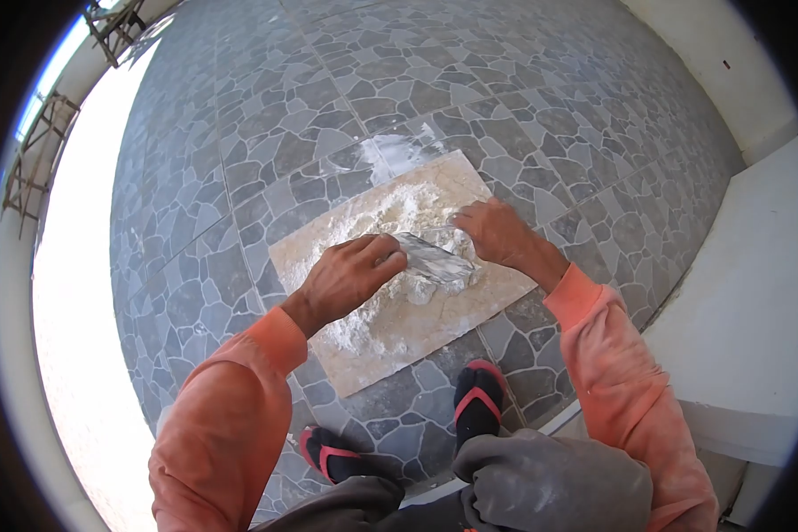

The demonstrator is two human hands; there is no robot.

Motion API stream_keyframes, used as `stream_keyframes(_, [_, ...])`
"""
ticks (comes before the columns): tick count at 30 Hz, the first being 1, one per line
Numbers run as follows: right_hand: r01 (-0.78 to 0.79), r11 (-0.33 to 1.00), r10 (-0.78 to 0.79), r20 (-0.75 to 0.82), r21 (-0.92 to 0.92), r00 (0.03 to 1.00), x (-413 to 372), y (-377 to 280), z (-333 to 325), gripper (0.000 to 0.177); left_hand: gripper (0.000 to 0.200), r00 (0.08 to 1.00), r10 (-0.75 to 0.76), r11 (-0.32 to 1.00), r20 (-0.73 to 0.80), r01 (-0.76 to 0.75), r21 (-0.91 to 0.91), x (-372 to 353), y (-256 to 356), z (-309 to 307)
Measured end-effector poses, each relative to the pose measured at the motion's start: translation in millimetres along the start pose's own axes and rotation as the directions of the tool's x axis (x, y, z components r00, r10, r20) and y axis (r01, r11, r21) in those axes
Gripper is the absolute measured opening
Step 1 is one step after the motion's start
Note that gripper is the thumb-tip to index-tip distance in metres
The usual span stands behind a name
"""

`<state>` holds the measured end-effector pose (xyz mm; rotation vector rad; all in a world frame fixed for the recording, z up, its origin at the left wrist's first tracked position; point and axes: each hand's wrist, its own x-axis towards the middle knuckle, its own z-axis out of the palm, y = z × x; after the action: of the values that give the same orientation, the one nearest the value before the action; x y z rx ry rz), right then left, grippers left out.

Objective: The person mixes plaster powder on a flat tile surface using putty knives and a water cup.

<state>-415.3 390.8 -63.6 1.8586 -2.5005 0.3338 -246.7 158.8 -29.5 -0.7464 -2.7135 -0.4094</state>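
Observation:
A beige tile lies flat on the stone-patterned floor, covered with white powder and lumps of wet paste. My left hand grips the handle of a metal trowel, whose blade rests in the paste at the middle of the tile. My right hand is pressed down on the powder just beyond the blade, fingers spread toward the pile. Both arms wear orange sleeves.
My feet in red-strapped sandals stand at the tile's near edge. A white raised ledge runs along the right. Spilled powder marks the floor beyond the tile. Wooden frames stand at the far left by a bright opening.

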Motion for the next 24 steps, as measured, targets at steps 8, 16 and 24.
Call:
stream_keyframes(8, [0.102,0.926,-0.166,-0.150,-0.362,0.975,-3.0,-6.3,-1.9,0.011,0.018,0.935,-0.354,0.933,-0.027,0.351,-0.074,10.3,-16.2,-17.2])
stream_keyframes(16, [0.136,0.872,-0.256,-0.201,-0.469,0.946,6.7,-20.5,-30.3,0.009,0.021,0.916,-0.351,0.926,0.192,0.371,-0.074,41.5,-6.9,-9.1])
stream_keyframes(24, [0.040,0.948,-0.104,-0.190,-0.316,0.976,-9.6,-25.8,-41.1,0.007,0.022,0.879,-0.435,0.892,0.195,0.450,-0.038,32.6,-28.5,10.5])
